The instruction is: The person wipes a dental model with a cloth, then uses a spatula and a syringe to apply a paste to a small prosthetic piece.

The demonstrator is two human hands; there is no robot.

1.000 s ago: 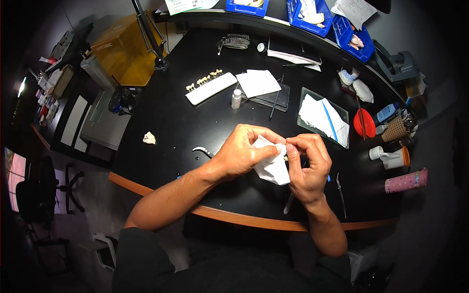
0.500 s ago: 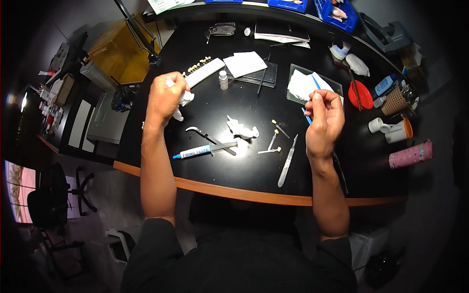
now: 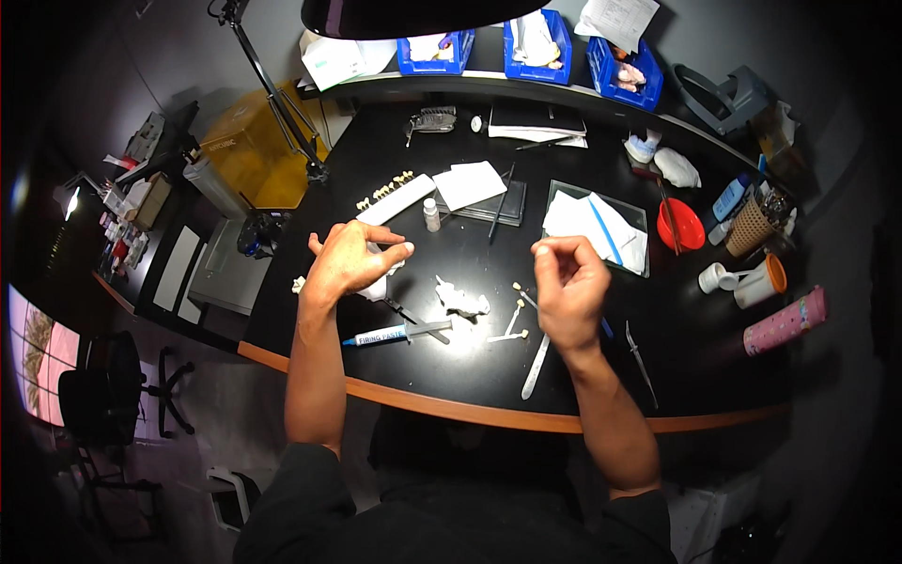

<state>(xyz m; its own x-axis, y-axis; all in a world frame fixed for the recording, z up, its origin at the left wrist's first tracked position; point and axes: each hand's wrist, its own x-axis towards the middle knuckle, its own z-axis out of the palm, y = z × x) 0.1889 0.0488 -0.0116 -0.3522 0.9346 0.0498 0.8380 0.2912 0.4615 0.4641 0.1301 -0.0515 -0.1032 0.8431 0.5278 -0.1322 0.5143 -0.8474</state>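
My left hand [image 3: 352, 258] has its fingers apart just above a white tissue [image 3: 374, 289]. My right hand [image 3: 568, 287] is raised with thumb and forefinger pinched; anything between them is too small to make out. Between my hands lie a crumpled white paper [image 3: 460, 299], a syringe [image 3: 381, 335] with a blue tip across a dark tool, and small cream pieces [image 3: 520, 334] on thin sticks. A scalpel [image 3: 531, 371] lies partly hidden by my right hand, and thin tweezers [image 3: 639, 362] lie to its right.
A white holder [image 3: 395, 199] with cream pieces, a small bottle [image 3: 431, 216], paper on a glass slab [image 3: 568, 216], a red bowl [image 3: 691, 226], containers [image 3: 756, 282] and a pink tumbler [image 3: 785, 320] surround my hands. Blue bins [image 3: 625, 85] line the shelf. A lamp arm [image 3: 272, 99] stands back left.
My hands parted from the held tissue a second ago. Since half a second ago my left hand has opened above it, and my right hand has moved left and lower. The view has shifted.
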